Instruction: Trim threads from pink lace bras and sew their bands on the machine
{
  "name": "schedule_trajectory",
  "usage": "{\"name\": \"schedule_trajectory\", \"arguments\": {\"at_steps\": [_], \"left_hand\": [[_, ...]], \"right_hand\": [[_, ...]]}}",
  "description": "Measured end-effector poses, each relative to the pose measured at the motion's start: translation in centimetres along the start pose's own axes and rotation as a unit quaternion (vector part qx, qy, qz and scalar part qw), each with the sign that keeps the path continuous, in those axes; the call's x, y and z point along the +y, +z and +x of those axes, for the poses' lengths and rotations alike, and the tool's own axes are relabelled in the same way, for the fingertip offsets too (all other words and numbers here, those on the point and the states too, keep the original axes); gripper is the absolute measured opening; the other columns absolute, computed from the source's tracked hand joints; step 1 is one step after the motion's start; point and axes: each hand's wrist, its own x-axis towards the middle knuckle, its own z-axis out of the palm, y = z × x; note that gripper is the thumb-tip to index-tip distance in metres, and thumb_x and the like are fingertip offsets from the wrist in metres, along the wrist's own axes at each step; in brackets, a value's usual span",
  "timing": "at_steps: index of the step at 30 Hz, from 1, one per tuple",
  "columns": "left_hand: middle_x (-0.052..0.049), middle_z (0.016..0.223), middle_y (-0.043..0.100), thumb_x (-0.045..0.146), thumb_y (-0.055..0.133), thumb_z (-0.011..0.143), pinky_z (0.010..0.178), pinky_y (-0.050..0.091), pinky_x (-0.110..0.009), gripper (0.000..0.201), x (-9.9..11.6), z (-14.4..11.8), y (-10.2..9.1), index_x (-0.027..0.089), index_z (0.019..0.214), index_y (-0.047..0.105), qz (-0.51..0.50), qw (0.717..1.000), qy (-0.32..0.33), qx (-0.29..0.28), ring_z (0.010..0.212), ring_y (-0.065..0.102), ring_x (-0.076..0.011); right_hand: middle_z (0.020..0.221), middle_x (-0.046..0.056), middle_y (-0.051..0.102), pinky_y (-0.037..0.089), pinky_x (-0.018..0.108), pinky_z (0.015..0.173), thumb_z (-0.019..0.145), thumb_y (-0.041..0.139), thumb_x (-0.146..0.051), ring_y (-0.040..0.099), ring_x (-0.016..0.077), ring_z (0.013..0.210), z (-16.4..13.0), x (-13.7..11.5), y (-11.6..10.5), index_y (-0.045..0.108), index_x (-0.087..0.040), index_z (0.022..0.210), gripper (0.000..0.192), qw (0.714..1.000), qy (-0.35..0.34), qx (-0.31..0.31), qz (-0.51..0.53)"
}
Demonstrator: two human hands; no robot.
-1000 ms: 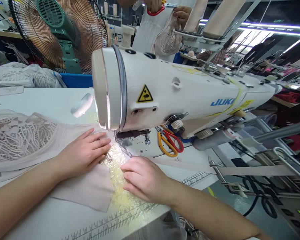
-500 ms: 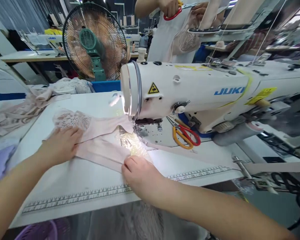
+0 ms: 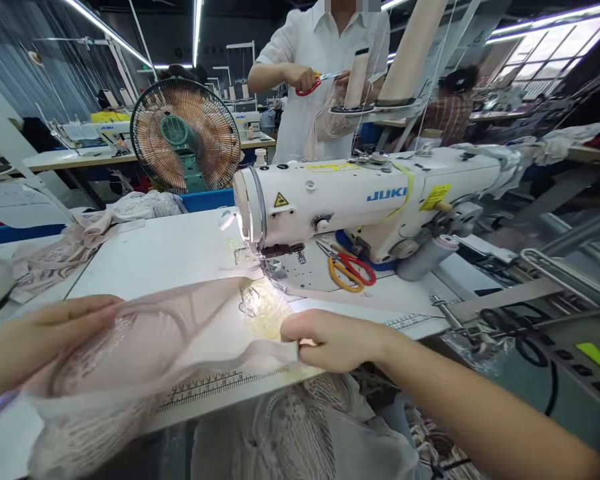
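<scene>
A pale pink lace-trimmed garment (image 3: 155, 333) stretches across the front of the table, partly lifted and hanging over its front edge. My left hand (image 3: 75, 327) grips its upper edge at the left, fingers closed on the cloth. On the right, my right hand (image 3: 330, 339) pinches the garment's narrow end near the printed ruler (image 3: 215, 385). Behind it stands a white sewing machine (image 3: 300, 203), its lamp lit over the needle area. Yellowish clear tape (image 3: 267, 313) covers the table between the needle and my right hand.
Scissors with red and orange handles (image 3: 347, 270) lie on the machine bed. A grey thread cone (image 3: 427, 259) lies beside it. Folded garments (image 3: 147, 205) are piled at the back left, near a large fan (image 3: 185, 137). Opposite, a standing person (image 3: 300, 127) holds red-handled scissors and cloth.
My left hand has gone from flat on the lace to gripping the lifted garment, farther left. The garment has come away from the needle, towards me. My right hand has shifted right; the view has tilted up.
</scene>
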Motion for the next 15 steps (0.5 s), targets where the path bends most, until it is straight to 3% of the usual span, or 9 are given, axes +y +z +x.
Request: {"name": "schedule_trajectory", "arguments": {"at_steps": [3, 5, 6, 8, 11, 13, 15], "left_hand": [[0.002, 0.090, 0.071, 0.060, 0.035, 0.082, 0.079, 0.052, -0.031, 0.052, 0.0, 3.1, -1.1, 0.021, 0.090, 0.068, -0.016, 0.988, -0.038, -0.146, 0.093, 0.062, -0.0201], [0.001, 0.079, 0.070, 0.043, 0.036, 0.087, 0.077, 0.050, -0.030, 0.041, 0.7, 5.5, -0.9, 0.019, 0.081, 0.068, 0.106, 0.968, -0.004, -0.226, 0.081, 0.063, -0.0176], [-0.002, 0.078, 0.070, 0.032, 0.037, 0.087, 0.076, 0.050, -0.031, 0.036, 1.2, 6.5, -0.6, 0.016, 0.078, 0.068, 0.178, 0.955, 0.012, -0.239, 0.078, 0.062, -0.0180], [-0.011, 0.087, 0.070, 0.018, 0.037, 0.083, 0.077, 0.048, -0.037, 0.031, 3.0, 7.9, 0.5, 0.010, 0.082, 0.067, 0.278, 0.937, 0.027, -0.210, 0.080, 0.062, -0.0231], [-0.018, 0.113, 0.062, 0.020, 0.035, 0.086, 0.080, 0.047, -0.043, 0.035, 7.3, 8.4, 3.0, 0.009, 0.107, 0.061, 0.279, 0.946, 0.072, -0.149, 0.097, 0.059, -0.0301], [-0.012, 0.125, 0.057, 0.022, 0.033, 0.089, 0.081, 0.047, -0.037, 0.037, 10.8, 8.1, 5.1, 0.018, 0.118, 0.056, 0.237, 0.952, 0.137, -0.136, 0.104, 0.058, -0.0264], [-0.008, 0.124, 0.057, 0.023, 0.037, 0.089, 0.081, 0.047, -0.033, 0.034, 13.9, 8.1, 7.6, 0.024, 0.117, 0.056, 0.190, 0.951, 0.205, -0.132, 0.106, 0.058, -0.0239]], "right_hand": [[0.067, -0.004, 0.045, 0.035, 0.019, 0.056, 0.073, 0.042, -0.006, 0.044, 0.0095, 0.064, -1.2, 0.9, -1.6, 0.040, -0.018, 0.067, 0.014, 0.994, 0.039, -0.013, 0.099], [0.067, -0.003, 0.047, 0.035, 0.020, 0.055, 0.079, 0.043, -0.011, 0.045, 0.0099, 0.063, -0.3, 1.4, -1.4, 0.045, -0.018, 0.070, 0.012, 0.995, 0.088, 0.012, 0.048], [0.068, -0.002, 0.050, 0.035, 0.021, 0.055, 0.082, 0.044, -0.013, 0.046, 0.0108, 0.063, 0.4, 1.5, -1.1, 0.048, -0.018, 0.072, 0.012, 0.993, 0.116, 0.035, 0.005], [0.081, 0.004, 0.058, 0.037, 0.025, 0.060, 0.085, 0.044, -0.015, 0.051, 0.0149, 0.071, 2.1, 1.7, 0.1, 0.053, -0.016, 0.081, 0.010, 0.977, 0.175, 0.100, -0.077], [0.104, 0.015, 0.057, 0.039, 0.031, 0.070, 0.085, 0.045, -0.011, 0.052, 0.0227, 0.090, 3.9, 1.5, 1.9, 0.057, -0.011, 0.096, 0.016, 0.934, 0.225, 0.214, -0.178], [0.097, 0.012, 0.060, 0.039, 0.030, 0.067, 0.082, 0.046, -0.006, 0.053, 0.0223, 0.087, 4.5, 1.0, 3.0, 0.059, -0.013, 0.093, 0.018, 0.922, 0.225, 0.222, -0.222], [0.082, 0.009, 0.061, 0.039, 0.028, 0.059, 0.077, 0.048, -0.003, 0.055, 0.0207, 0.076, 4.8, 0.3, 4.1, 0.060, -0.014, 0.085, 0.018, 0.935, 0.216, 0.168, -0.228]]}}
